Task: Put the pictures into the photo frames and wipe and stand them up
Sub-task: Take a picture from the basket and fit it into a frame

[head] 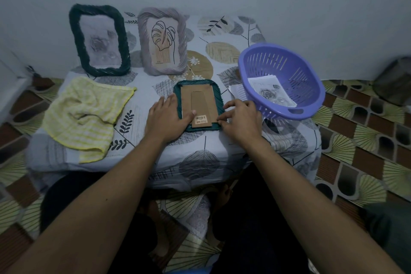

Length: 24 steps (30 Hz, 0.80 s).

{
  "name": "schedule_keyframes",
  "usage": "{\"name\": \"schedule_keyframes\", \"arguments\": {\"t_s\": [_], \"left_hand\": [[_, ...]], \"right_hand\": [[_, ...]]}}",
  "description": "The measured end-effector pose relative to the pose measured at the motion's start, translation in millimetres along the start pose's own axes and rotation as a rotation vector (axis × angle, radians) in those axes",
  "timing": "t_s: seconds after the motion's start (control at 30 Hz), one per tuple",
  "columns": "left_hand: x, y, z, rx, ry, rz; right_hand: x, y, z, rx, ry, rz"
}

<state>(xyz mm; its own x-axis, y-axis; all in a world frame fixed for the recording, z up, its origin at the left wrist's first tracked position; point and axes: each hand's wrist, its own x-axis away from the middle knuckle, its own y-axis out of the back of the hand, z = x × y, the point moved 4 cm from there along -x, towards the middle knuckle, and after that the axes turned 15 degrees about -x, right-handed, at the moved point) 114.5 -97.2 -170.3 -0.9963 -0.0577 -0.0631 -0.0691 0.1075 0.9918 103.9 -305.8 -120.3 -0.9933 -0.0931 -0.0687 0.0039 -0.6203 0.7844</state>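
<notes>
A teal photo frame (196, 84) lies face down in the middle of the low table, its brown cardboard back (201, 104) up. My left hand (165, 118) lies flat on the frame's left edge, thumb pressing the cardboard. My right hand (241, 119) sits at the frame's near right corner with fingertips curled, pinching at the frame's edge. A dark green frame (97, 39) with a rose picture and a pale lilac frame (162, 41) with a leaf drawing stand upright at the back. A yellow checked cloth (84, 113) lies crumpled on the left.
A purple plastic basket (282, 82) stands at the right of the table, holding rose pictures (271, 93); more paper (234, 91) pokes out under it. A leaf-print sheet (222, 51) covers the table. Patterned floor surrounds it, with a dark object (393, 80) at far right.
</notes>
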Motion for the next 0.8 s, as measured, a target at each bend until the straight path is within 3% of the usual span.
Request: {"name": "schedule_keyframes", "arguments": {"t_s": [0.47,0.57,0.8], "left_hand": [[-1.0,-0.9,0.4,-0.001,-0.004,-0.013],[-2.1,-2.1,1.5,0.006,-0.010,-0.019],[-3.4,-2.2,4.0,0.057,0.001,-0.019]], "right_hand": [[-9.2,1.8,-0.2,0.063,0.066,0.109],[-16.4,1.7,-8.5,-0.134,-0.006,0.174],[-20.1,-8.4,-11.9,-0.349,-0.088,0.056]]}}
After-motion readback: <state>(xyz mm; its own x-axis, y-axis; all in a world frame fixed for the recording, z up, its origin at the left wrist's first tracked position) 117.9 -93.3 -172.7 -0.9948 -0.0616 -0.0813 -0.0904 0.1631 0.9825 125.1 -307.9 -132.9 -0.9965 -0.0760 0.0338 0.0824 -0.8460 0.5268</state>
